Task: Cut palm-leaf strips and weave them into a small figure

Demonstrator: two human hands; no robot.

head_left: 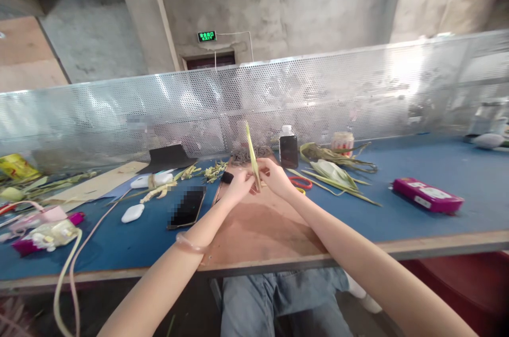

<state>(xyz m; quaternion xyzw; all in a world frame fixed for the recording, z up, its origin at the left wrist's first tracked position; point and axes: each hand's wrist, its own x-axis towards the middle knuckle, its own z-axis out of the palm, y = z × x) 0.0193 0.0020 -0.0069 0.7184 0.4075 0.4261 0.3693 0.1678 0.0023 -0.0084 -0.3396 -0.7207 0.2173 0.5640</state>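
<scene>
Pinching a leaf strip [252, 159] upright over the board [258, 225], left hand [238, 187] and right hand [278, 176] grip its base; weaving looks barely begun, with more leaves [334, 171] waiting on the bench [457, 172].

Soft, even daylight; strong glare whitens the perforated metal screen [397, 69] toward the right. Shadows on the worktop [457, 167] are faint. Edges bow with wide-angle distortion, and the corners look blurred and smeared.
</scene>
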